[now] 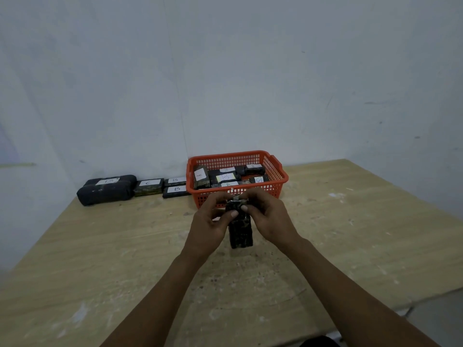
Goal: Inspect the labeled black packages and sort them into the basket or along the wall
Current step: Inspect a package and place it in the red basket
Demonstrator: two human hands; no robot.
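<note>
While both hands pinch the black package point(240, 227) upright to find its label | left grip point(210, 221), right grip point(266, 216) clamped on it | red basket point(275, 171) just beyond.

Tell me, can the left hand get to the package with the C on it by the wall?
Probably yes, but not right now. The left hand and right hand both hold a black package. The C package lies uncovered by the wall, with bare table between.

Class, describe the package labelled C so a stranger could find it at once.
Start at the red basket on the table and look left along the wall. In that row, the package labelled C lies between the big dark bundle and two packages marked B.
</note>
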